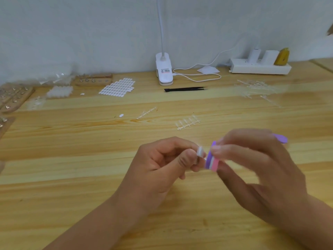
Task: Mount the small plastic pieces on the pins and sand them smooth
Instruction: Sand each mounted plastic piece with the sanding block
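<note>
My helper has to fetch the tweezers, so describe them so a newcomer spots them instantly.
Find the white clip lamp against the wall at the back of the wooden table. Right in front of its base lie the tweezers, flat, tips pointing right. They are the only black item, thin and pointed, among white and clear plastic bits.

At lower centre the left hand (pixel 162 164) pinches a plastic piece (pixel 200 152); the right hand (pixel 259 170) beside it grips a sanding block (pixel 212 162).
</note>
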`<move>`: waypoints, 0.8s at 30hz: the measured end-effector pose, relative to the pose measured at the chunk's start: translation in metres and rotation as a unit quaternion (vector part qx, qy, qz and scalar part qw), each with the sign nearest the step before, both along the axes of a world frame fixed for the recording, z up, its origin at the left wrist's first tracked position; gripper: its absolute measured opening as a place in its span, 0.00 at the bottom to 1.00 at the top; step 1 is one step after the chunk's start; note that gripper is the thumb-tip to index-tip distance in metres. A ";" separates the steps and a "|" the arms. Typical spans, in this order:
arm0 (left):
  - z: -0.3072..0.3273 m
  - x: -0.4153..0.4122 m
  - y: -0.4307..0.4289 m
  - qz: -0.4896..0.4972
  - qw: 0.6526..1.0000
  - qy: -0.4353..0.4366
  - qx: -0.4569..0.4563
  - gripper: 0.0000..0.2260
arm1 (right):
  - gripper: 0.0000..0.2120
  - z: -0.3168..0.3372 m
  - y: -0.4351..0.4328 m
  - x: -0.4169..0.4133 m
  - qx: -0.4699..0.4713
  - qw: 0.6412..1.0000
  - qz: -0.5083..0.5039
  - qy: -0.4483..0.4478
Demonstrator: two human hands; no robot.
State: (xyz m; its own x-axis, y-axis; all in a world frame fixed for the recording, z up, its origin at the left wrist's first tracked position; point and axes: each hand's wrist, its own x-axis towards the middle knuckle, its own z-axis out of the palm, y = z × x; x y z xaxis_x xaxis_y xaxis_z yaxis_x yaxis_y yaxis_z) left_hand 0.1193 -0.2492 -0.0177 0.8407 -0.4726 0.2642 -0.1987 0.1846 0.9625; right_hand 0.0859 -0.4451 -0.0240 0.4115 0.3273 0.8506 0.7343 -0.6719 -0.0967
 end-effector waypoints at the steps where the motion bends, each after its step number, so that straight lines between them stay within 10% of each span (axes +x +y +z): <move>1: 0.000 -0.001 0.000 0.006 1.000 -0.015 0.012 0.06 | 0.15 -0.003 0.002 0.000 -0.007 1.000 0.010 0.001; 24: -0.002 -0.004 0.002 0.106 0.992 -0.053 0.041 0.06 | 0.13 -0.005 -0.006 0.010 0.015 1.000 -0.026 0.002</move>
